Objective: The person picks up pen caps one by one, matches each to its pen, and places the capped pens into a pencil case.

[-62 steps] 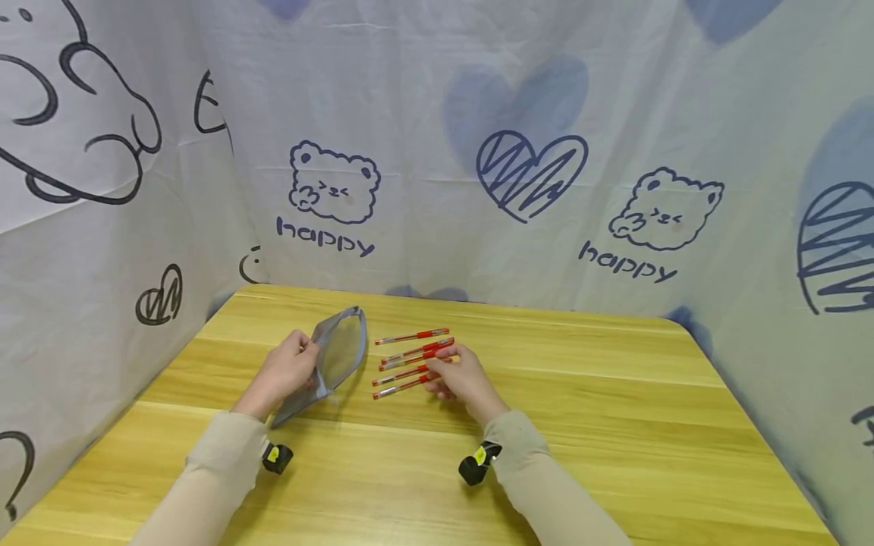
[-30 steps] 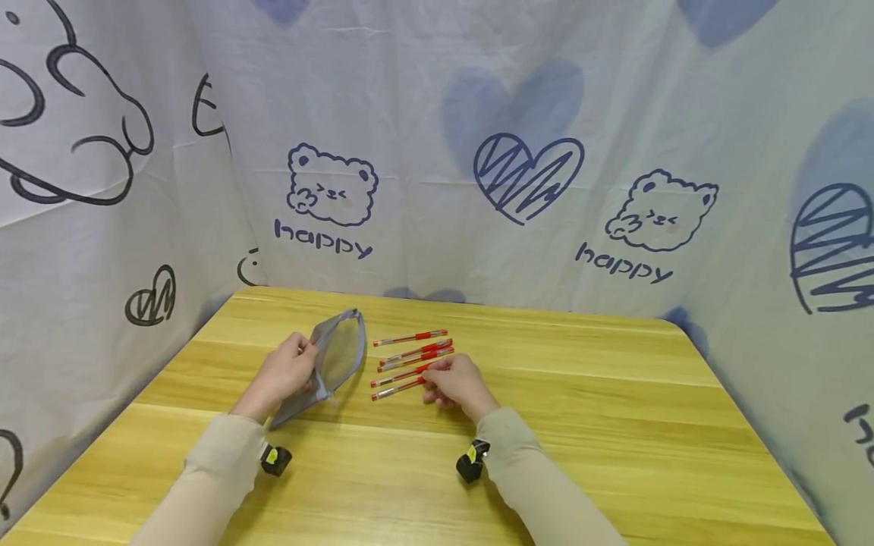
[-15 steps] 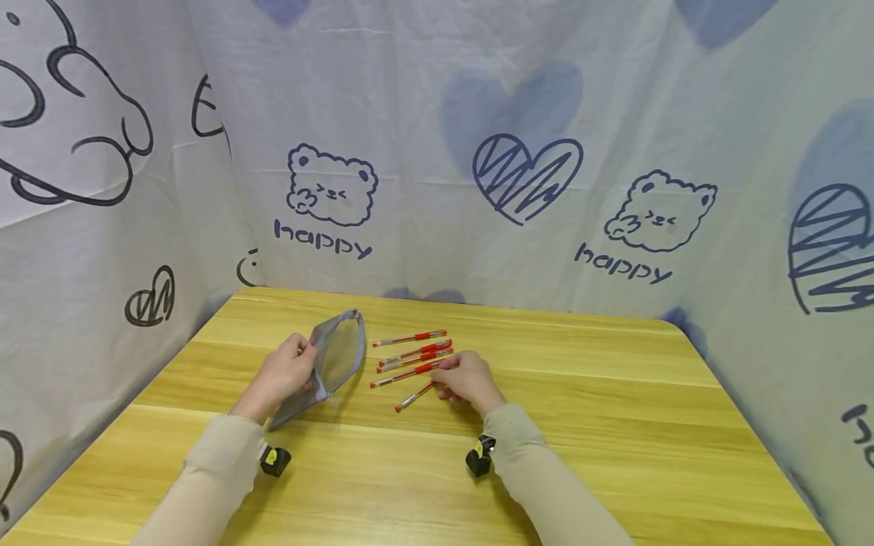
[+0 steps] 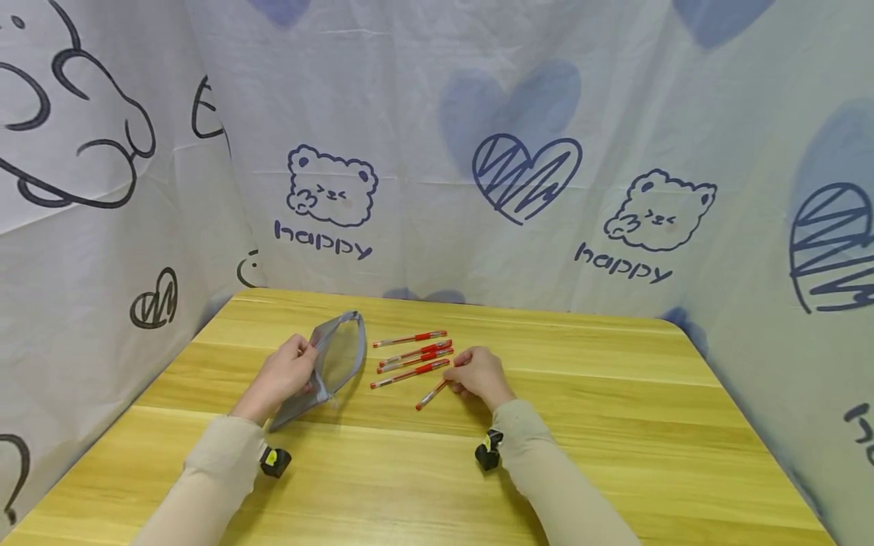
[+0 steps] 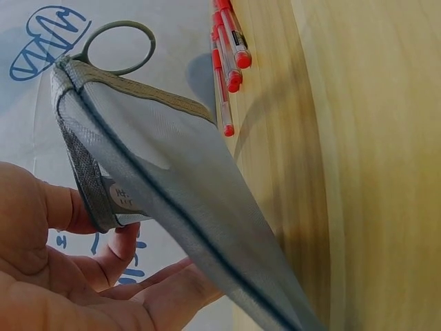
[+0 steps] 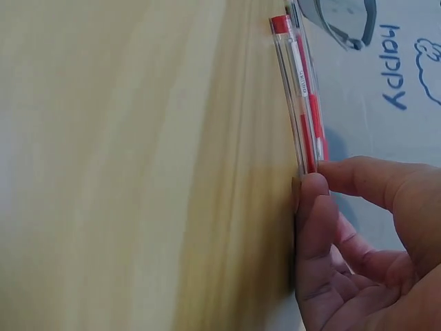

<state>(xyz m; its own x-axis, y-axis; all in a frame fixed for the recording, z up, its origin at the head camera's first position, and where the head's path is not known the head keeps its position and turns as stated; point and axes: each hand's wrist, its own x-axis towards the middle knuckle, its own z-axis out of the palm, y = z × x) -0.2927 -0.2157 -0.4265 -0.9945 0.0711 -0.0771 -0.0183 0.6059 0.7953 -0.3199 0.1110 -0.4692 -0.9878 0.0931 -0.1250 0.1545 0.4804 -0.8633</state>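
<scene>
My left hand [image 4: 283, 373] pinches the edge of a grey mesh zip pouch [image 4: 341, 350], whose mouth gapes toward the right. In the left wrist view the thumb and fingers hold the pouch [image 5: 172, 162] by its rim, near a small label. Between thumb and fingertips, my right hand [image 4: 480, 375] grips one end of a red gel pen [image 4: 432, 396]; its other end slants down to the left, close above or on the table. In the right wrist view the clear barrel of that pen [image 6: 293, 96] shows, with its red end pointing away from the hand.
Several more red pens [image 4: 413, 373] lie side by side on the wooden table [image 4: 614, 440], between pouch and right hand. Fabric walls [image 4: 423, 243] with drawn bears and hearts stand behind and at both sides. Each wrist wears a small black camera [image 4: 276, 460].
My right hand has taken hold of the nearest pen and drawn it right, away from the row, turning it to a steeper slant. The left hand and pouch stay nearly still.
</scene>
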